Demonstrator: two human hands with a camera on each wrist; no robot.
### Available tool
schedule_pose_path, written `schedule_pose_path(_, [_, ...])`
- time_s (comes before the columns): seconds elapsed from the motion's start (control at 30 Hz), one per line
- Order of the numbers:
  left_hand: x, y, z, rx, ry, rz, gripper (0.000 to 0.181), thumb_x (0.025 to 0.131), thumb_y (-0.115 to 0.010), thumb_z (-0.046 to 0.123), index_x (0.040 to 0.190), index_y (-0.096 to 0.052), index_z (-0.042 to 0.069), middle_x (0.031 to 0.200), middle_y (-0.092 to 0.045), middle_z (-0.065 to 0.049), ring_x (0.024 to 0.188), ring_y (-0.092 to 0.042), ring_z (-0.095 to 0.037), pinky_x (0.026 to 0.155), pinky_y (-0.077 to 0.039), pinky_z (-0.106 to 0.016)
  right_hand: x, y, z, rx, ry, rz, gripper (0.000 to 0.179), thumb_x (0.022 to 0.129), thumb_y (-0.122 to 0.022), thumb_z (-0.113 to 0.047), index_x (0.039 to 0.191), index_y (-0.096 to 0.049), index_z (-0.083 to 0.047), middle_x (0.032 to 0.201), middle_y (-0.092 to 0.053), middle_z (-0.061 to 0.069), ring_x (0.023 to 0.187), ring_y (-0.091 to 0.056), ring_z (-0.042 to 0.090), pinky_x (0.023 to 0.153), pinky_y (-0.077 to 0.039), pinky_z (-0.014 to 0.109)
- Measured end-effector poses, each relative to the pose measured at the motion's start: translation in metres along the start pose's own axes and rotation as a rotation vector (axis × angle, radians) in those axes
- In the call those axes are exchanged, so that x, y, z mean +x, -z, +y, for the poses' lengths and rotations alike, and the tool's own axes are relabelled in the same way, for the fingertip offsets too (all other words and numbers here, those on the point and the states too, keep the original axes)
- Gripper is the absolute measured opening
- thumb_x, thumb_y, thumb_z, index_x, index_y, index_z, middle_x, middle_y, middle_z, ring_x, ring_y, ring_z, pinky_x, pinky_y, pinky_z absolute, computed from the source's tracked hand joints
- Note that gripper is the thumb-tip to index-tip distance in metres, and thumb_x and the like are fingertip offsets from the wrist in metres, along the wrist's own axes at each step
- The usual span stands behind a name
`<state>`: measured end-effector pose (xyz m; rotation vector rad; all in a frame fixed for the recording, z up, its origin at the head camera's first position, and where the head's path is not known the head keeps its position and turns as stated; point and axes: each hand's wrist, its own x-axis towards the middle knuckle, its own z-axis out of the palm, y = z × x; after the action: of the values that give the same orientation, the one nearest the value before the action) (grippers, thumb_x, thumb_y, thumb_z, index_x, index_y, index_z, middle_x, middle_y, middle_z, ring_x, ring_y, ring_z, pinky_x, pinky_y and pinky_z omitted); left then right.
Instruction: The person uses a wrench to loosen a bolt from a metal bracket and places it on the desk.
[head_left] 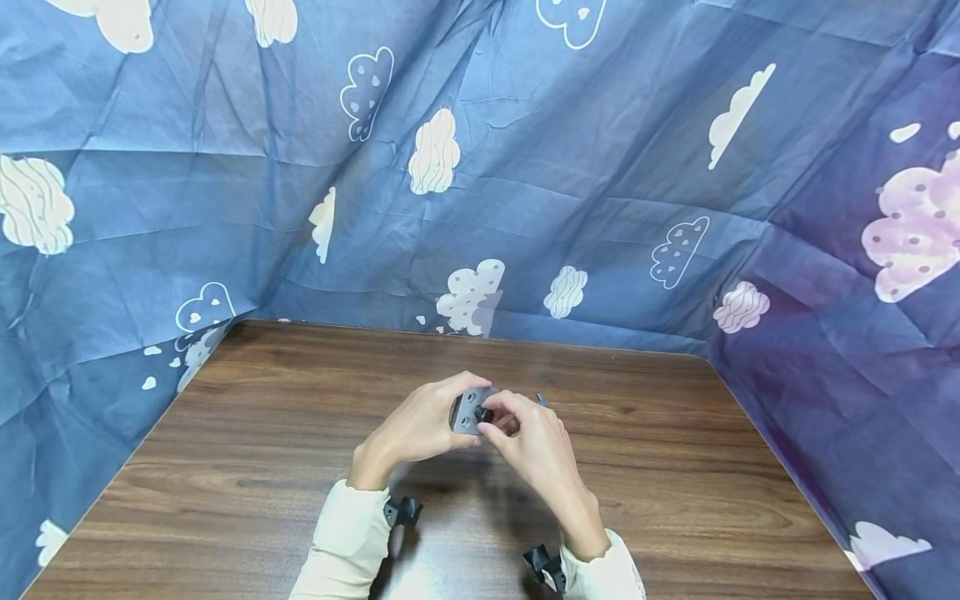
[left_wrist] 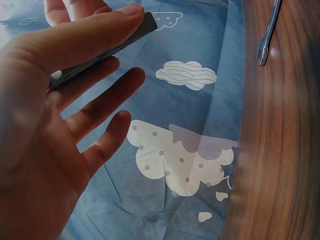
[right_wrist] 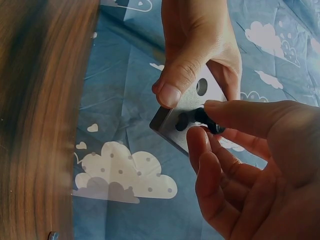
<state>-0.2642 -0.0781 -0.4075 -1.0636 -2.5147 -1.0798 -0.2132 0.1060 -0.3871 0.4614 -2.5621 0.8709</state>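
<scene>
My left hand grips a grey metal block by its edges, thumb on one side and fingers on the other. Round holes show in the block's face in the right wrist view. Between thumb and fingertips, my right hand pinches a small black bolt against that face, close beside one of the holes. The fingers hide part of the bolt. Seen from the left wrist, the block appears edge-on, under the left thumb. Both hands hold these parts above the table.
A metal wrench lies on the brown wooden table, beyond the right hand, mostly hidden in the head view. Blue cloth with white clouds hangs along the table's back and sides. Black straps circle the wrists.
</scene>
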Motion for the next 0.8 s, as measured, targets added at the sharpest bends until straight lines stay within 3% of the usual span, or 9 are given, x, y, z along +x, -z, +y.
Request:
schedule_pose_path(0.37, [0.0001,-0.0002,-0.0022,0.015,-0.021,0.012,0.063,0.072,-0.086,0.023,0.129,-0.058,0.019,0.111,-0.067,0.006,0.087,-0.062,-0.007,0.076,-0.051,-0.027,0.0003,0.0002,-0.0006,0.04,-0.025,-0.015,0.027,0.079,-0.082,-0.016,0.103,-0.07,-0.016,0.084,-0.071,-0.004,0.067,-0.064,0.006,0.063,-0.05,0.025])
schedule_pose_path(0.57, [0.0005,0.0002,-0.0021,0.007,-0.024,0.019,0.063,0.072,-0.087,0.024,0.128,-0.059,0.019,0.11,-0.068,0.006,0.085,-0.062,-0.006,0.075,-0.051,-0.026,0.0017,-0.0013,0.0016,0.085,-0.04,0.024,0.016,0.083,-0.079,-0.019,0.092,-0.067,-0.014,0.076,-0.069,-0.004,0.067,-0.063,0.006,0.064,-0.052,0.024])
schedule_pose_path(0.8, [0.0003,-0.0006,-0.0004,0.003,-0.017,0.021,0.064,0.072,-0.088,0.024,0.129,-0.059,0.02,0.111,-0.068,0.006,0.087,-0.063,-0.007,0.075,-0.052,-0.027,0.0015,-0.0021,0.0028,0.081,-0.011,0.042,0.016,0.083,-0.08,-0.018,0.089,-0.066,-0.013,0.073,-0.067,-0.005,0.065,-0.062,0.005,0.063,-0.051,0.023])
